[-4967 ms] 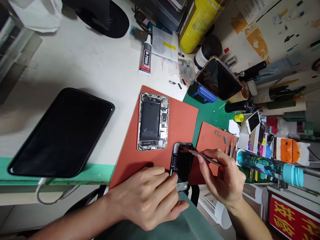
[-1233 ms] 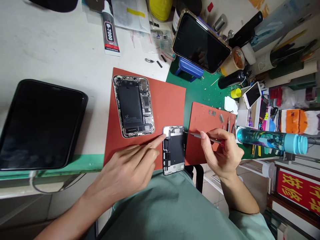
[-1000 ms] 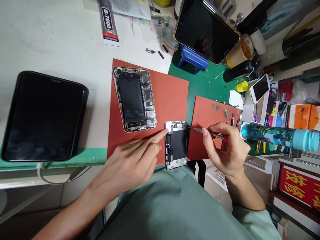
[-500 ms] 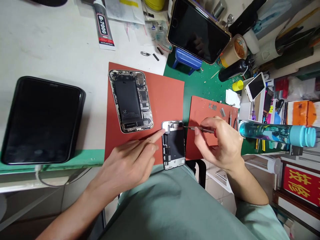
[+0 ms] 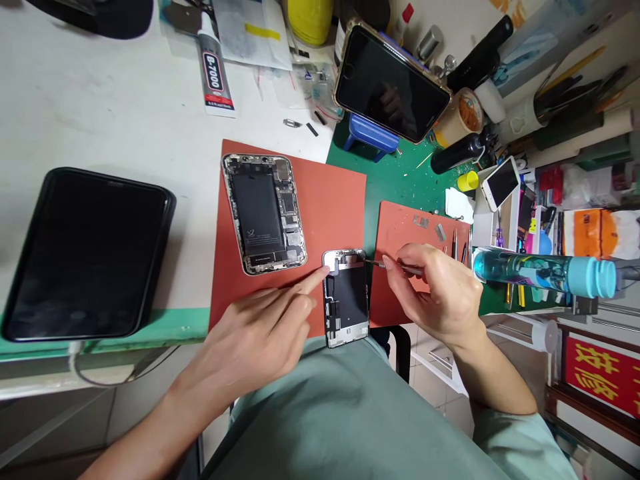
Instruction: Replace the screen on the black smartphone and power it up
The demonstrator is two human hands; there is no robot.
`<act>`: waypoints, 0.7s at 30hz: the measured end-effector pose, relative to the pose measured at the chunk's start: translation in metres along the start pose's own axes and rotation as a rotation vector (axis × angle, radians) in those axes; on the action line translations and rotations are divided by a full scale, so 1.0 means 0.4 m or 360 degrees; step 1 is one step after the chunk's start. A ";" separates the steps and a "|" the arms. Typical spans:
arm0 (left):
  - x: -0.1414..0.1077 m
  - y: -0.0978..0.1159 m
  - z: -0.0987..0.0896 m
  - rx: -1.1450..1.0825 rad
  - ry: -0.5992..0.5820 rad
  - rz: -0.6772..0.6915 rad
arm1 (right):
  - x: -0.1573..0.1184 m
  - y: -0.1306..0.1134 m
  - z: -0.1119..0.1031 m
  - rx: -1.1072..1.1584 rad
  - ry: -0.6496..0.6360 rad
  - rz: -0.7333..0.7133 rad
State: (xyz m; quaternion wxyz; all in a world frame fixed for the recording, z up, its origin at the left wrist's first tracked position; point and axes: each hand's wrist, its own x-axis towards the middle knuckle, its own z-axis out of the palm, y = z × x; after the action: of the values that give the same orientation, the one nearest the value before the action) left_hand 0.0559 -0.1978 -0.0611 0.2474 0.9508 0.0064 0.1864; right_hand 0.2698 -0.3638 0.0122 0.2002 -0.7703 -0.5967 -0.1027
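A phone screen assembly (image 5: 353,297) lies back side up at the front right edge of a red-brown mat (image 5: 330,207). The index finger of my left hand (image 5: 273,323) touches its upper left corner, with the other fingers loosely curled and nothing visible in them. My right hand (image 5: 440,293) pinches a slim screwdriver (image 5: 411,269) between thumb and fingers. The driver's tip is at the assembly's upper right edge. An opened phone body (image 5: 265,213), with its black battery showing, rests on the mat to the left.
A black phone (image 5: 90,253) with a cable lies at the left. A glue tube (image 5: 216,73) is farther back. Behind the mat a phone (image 5: 393,83) leans on a blue stand (image 5: 373,133). A second mat (image 5: 400,233) holds small metal parts; a blue bottle (image 5: 520,268) lies beyond.
The whole view has shifted slightly, so the table's contents appear lower. My left finger stays on the assembly's corner, and the screwdriver in my right hand remains at its right edge.
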 end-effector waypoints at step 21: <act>0.003 0.001 -0.006 0.0026 -0.0014 0.0007 | 0.009 0.003 0.015 0.0061 0.0089 0.0103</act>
State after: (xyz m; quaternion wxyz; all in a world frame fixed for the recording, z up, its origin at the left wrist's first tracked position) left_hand 0.0560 -0.1969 -0.0587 0.2394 0.9536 0.0049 0.1828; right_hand 0.2714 -0.3582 0.0080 0.2347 -0.7821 -0.5675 -0.1061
